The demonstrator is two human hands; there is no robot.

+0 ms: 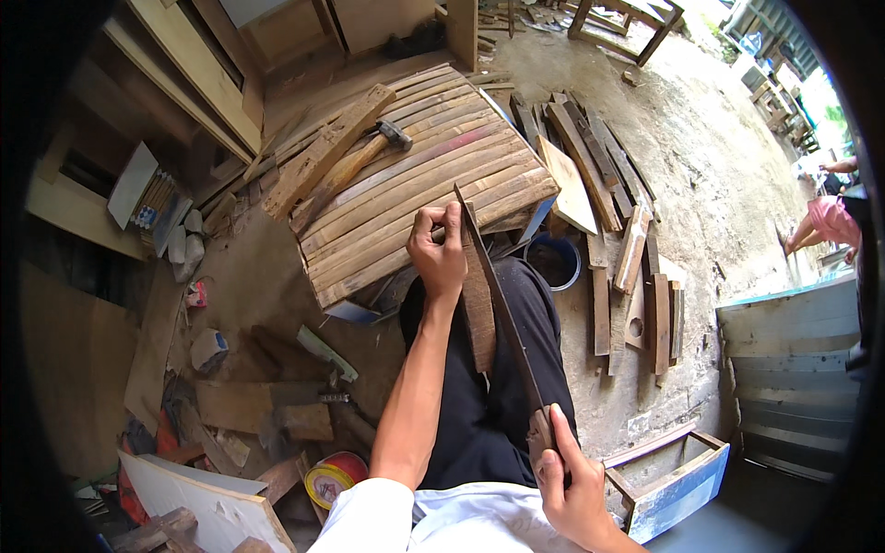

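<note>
My right hand (567, 475) is wrapped round the wooden handle of a hand saw (509, 313). Its long dark blade slants up and to the left, away from me. Near the far end of the blade, my left hand (437, 247) is closed on the upper end of a flat brown piece of wood (477, 309). That piece hangs down over my dark trousers, just left of the blade. In front of my knees stands a low slatted wooden bench (433, 175). On it rest a hammer (355, 161) and a thick wooden block (323, 147).
Several wood offcuts (631, 263) lie on the ground to the right, beside a dark bucket (553, 262). An open drawer-like box (678, 488) is at lower right. A round red and yellow tin (332, 481) and scraps surround my left side. Another person (823, 221) is at far right.
</note>
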